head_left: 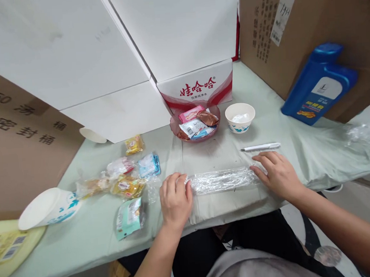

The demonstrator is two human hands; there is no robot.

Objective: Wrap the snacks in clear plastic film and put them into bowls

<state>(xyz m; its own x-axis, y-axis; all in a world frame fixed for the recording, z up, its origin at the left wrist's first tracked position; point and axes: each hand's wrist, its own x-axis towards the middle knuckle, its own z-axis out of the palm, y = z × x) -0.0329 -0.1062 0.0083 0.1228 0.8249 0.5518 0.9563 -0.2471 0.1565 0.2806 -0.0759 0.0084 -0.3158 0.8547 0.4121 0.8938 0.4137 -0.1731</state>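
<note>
The clear plastic film [222, 180] lies as a crinkled, folded strip on the tablecloth [96, 235], stretched between my two hands. I expect it to feel almost weightless, limp and a bit slick, quick to cling to itself and apt to tear if tugged hard; it looks best held near both ends, with a light, even pull.

My left hand [175, 199] sits at one end, fingers bent close together and the thumb along the film's edge; I can't tell whether it pinches the film or just presses it down. My right hand [279, 176] is at the other end, palm down, fingers bent and loosely apart, thumb toward the film; its grip isn't clear either. Both forearms reach forward from my body, the right slanting further in from the side. A pen [261, 147] lies just beyond my right fingers.
</note>
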